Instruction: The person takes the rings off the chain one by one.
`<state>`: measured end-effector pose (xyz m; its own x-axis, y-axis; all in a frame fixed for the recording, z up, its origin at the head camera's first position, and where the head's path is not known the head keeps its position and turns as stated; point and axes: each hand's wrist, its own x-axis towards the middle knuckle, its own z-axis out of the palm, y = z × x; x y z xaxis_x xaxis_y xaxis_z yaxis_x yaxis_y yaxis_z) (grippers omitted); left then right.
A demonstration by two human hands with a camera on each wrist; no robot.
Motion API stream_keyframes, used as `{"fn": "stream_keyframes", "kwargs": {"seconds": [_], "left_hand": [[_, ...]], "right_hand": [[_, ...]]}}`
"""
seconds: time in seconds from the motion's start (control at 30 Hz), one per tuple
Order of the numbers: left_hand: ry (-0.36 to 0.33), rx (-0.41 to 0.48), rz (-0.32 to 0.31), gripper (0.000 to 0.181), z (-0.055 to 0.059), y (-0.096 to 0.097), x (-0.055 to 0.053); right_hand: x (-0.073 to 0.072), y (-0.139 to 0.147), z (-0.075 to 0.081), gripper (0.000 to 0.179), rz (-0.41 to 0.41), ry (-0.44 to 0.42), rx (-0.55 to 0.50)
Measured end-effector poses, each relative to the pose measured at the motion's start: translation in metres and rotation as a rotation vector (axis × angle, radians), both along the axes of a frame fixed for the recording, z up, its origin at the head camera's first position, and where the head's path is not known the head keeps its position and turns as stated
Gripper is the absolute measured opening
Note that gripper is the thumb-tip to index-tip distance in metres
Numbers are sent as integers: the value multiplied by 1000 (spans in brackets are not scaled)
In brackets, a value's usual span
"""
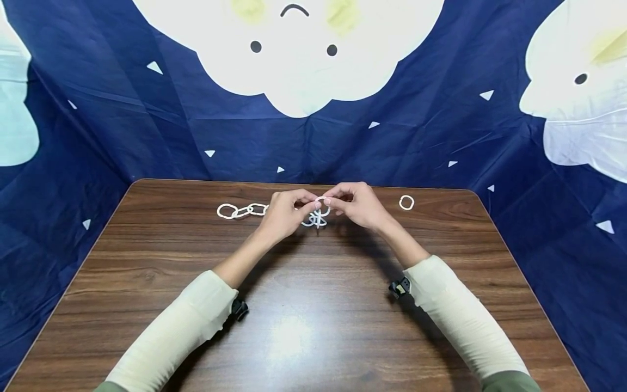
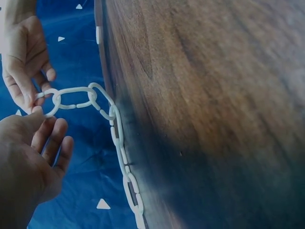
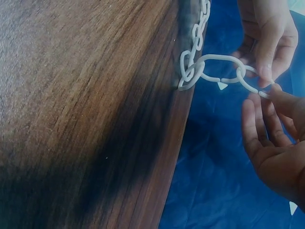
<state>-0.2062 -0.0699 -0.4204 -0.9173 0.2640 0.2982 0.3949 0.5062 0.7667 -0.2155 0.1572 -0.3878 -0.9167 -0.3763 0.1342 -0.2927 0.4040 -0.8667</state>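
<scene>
A chain of white plastic links [image 1: 243, 211] lies along the far part of the table, partly hidden behind my left hand [image 1: 284, 213]. The chain's end link [image 3: 246, 87] is raised off the table between both hands. My left hand pinches one side of it between thumb and fingertips. From the other side, my right hand [image 1: 360, 204] pinches the same link with thumb and index finger. The neighbouring link [image 2: 76, 89] hangs from it, stretching toward the table. Whether the end link has a gap at the fingertips is hidden.
One loose white link [image 1: 401, 204] lies on the wooden table [image 1: 313, 283] to the right of my right hand, close to the far edge. A dark blue cloth [image 1: 421, 141] with cloud prints rises behind the table and at both sides.
</scene>
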Motion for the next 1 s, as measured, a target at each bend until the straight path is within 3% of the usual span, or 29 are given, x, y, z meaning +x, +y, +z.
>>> {"fn": "stream_keyframes", "kwargs": {"seconds": [0.4,1.0], "left_hand": [[10,20,-9,17,-2,-5,3],[0,19,12,16,-6,-11,9]], "right_hand": [[-1,-1,2,13,10,14,21],[-4,0,5,15,-45,55,54]]}}
